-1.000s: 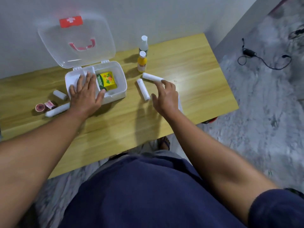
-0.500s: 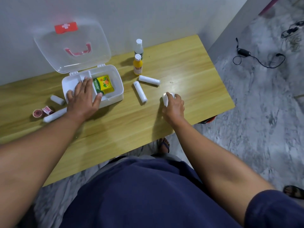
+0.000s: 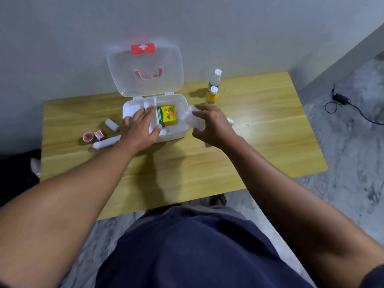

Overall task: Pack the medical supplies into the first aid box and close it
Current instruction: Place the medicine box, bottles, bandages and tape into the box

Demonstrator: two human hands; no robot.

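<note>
The white first aid box [image 3: 176, 133] stands open on the wooden table, its clear lid [image 3: 145, 71] raised against the wall. A yellow-green carton [image 3: 168, 115] lies inside it. My left hand [image 3: 140, 129] rests flat on the box's front left part. My right hand [image 3: 212, 125] hovers just right of the box, gripping a blurred white roll [image 3: 192, 119] that points toward the box. A yellow bottle [image 3: 212, 97] and a clear bottle [image 3: 215, 77] stand behind my right hand. One more white roll [image 3: 230, 120] peeks out beyond that hand.
Left of the box lie a short white roll [image 3: 112, 125], a long white roll [image 3: 105, 143], a red tape ring [image 3: 88, 137] and a small red-white packet [image 3: 99, 135]. The wall [image 3: 62, 48] backs the table. A black cable and adapter [image 3: 342, 100] lie on the floor at right.
My right hand picked a white roll up from the table's right part and carried it left and up to the box's right side. My left hand stayed on the box.
</note>
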